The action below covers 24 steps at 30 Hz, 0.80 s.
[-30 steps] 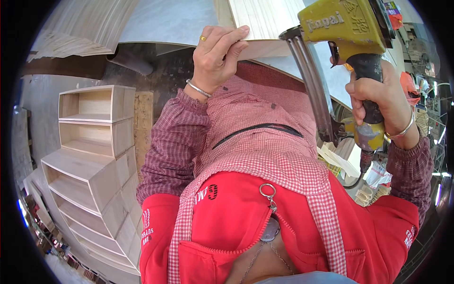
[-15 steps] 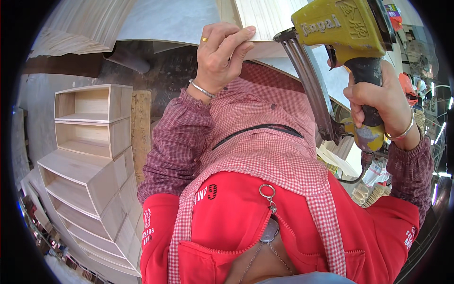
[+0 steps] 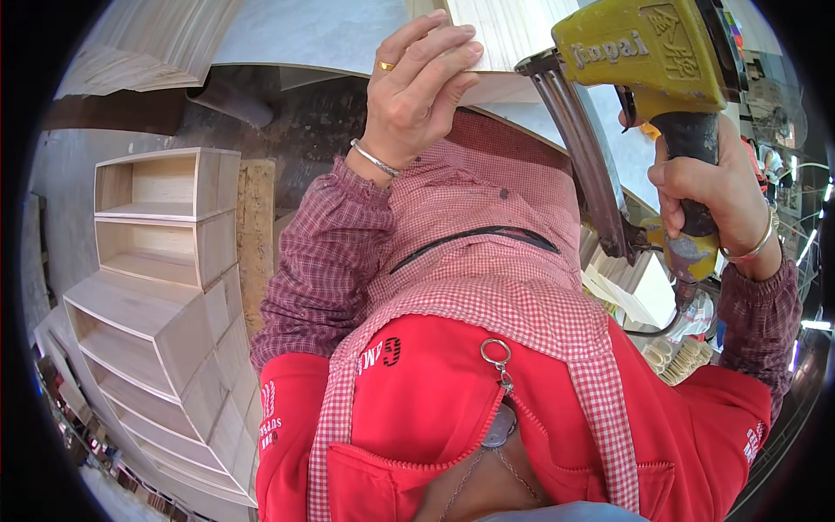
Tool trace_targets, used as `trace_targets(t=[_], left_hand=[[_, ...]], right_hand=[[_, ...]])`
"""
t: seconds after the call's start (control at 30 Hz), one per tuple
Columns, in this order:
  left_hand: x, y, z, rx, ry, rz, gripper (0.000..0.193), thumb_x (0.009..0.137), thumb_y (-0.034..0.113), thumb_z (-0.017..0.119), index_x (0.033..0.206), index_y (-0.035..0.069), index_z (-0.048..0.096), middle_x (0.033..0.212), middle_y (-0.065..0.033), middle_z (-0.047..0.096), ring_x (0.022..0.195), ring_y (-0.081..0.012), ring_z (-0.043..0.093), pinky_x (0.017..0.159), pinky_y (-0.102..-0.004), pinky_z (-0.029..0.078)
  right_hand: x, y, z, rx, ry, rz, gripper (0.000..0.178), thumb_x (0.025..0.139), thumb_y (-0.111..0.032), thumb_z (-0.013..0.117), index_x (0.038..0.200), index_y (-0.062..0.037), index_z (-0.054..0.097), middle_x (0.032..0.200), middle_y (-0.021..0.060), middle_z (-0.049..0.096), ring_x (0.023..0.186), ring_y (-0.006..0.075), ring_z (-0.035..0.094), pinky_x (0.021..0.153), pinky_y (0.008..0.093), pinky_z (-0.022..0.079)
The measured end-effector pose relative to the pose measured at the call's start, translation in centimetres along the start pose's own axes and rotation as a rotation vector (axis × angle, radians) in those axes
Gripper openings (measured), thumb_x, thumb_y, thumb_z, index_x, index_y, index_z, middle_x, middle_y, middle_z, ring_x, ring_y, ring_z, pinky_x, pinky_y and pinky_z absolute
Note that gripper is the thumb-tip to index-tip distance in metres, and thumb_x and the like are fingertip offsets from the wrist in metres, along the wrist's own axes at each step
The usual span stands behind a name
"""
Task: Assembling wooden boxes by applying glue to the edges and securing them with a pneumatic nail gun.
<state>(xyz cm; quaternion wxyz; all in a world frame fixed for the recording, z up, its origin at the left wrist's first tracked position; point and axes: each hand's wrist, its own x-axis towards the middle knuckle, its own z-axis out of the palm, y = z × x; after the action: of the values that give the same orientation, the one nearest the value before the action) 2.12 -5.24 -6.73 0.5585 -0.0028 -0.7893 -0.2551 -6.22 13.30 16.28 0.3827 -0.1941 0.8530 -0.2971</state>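
Observation:
My right hand [image 3: 709, 183] is wrapped around the black grip of a yellow nail gun [image 3: 644, 56]. Its long dark magazine slants down toward my apron, and its nose sits by the front edge of a pale wooden board [image 3: 513, 30]. At that board's near left corner is my left hand [image 3: 422, 91], fingers over the edge and thumb just below it. Where exactly the fingertips press is partly hidden. Beneath the board lies a light bluish-white work surface [image 3: 304, 35].
Open-fronted wooden boxes [image 3: 148, 252] stand stacked at the left. Another pale wooden piece [image 3: 148, 43] rests on the far left of the surface. An air hose [image 3: 665, 329] hangs from the gun, near a brush [image 3: 683, 361] at the lower right.
The nail gun and my right hand have shifted slightly right and down along the board's edge. My left fingers have moved a little and lie straighter at the corner.

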Motion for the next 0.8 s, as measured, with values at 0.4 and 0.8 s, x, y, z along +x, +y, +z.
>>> trace_targets(t=[0.4, 0.8], left_hand=[[0.1, -0.1, -0.6, -0.154, -0.086, -0.036, 0.030, 0.075, 0.004, 0.068, 0.104, 0.006, 0.064, 0.112, -0.0065, 0.062, 0.113, -0.0273, 0.053, 0.094, -0.0355, 0.045], [0.3, -0.4, -0.9, -0.217, -0.054, -0.017, 0.030, 0.074, 0.002, 0.067, 0.103, 0.006, 0.064, 0.110, -0.0062, 0.062, 0.112, -0.0262, 0.054, 0.093, -0.0348, 0.047]], right_hand=[[-0.6, -0.1, -0.2, -0.102, -0.035, -0.045, 0.026, 0.071, -0.006, 0.062, 0.093, 0.0031, 0.054, 0.055, 0.0022, 0.052, 0.043, 0.0086, 0.051, 0.043, 0.0214, 0.041], [-0.2, -1.9, 1.8, -0.065, -0.093, -0.039, 0.016, 0.070, -0.005, 0.061, 0.081, 0.0031, 0.053, 0.056, 0.0031, 0.053, 0.043, 0.0094, 0.052, 0.043, 0.0223, 0.042]])
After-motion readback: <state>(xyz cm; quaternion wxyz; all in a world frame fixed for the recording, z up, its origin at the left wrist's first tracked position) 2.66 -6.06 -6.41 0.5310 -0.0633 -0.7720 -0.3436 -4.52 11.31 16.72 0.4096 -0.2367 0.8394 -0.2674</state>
